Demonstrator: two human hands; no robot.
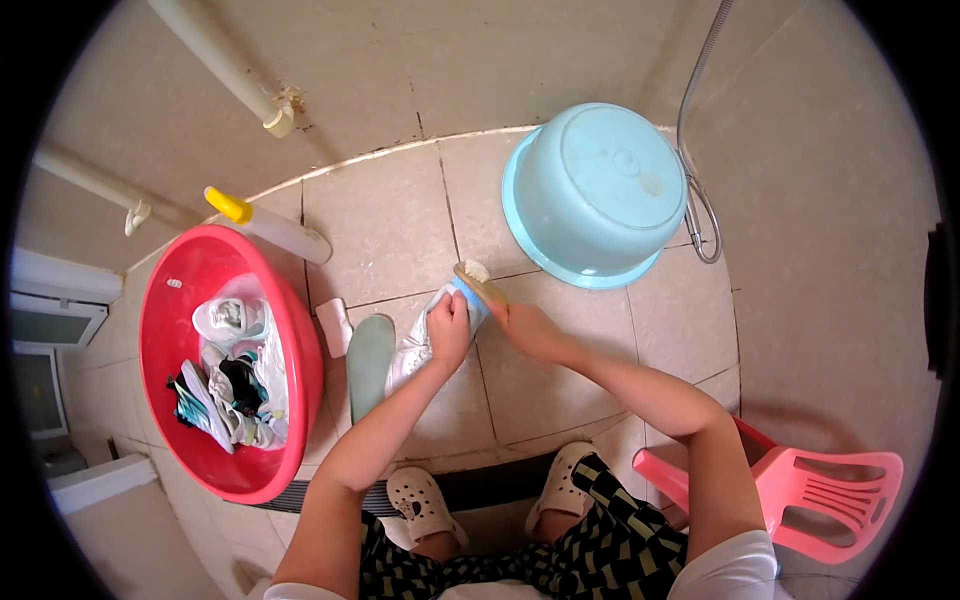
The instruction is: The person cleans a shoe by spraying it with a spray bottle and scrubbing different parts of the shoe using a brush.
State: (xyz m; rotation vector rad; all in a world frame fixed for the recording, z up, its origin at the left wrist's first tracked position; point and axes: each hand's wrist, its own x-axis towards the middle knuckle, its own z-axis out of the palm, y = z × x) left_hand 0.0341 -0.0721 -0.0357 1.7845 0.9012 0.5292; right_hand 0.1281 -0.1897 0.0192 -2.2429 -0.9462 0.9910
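A floor of large beige tiles with dark joints [375,220] carries a wide red tub [312,400] at the left and, just beyond its far side, a pale bottle with a yellow top [290,235]. Right of the tub lie a small pale pink block [335,328] and a long grey-green insole [371,365], side by side. A light blue basin [600,200] sits upside down at far right, a pink plastic chair [820,495] stands near right, and a dark ridged strip [500,484] crosses the near part.

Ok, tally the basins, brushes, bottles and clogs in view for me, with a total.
Basins: 2 (one red, one blue)
Brush: 1, in the right hand
Bottle: 1
Clogs: 2, both worn
Total: 6
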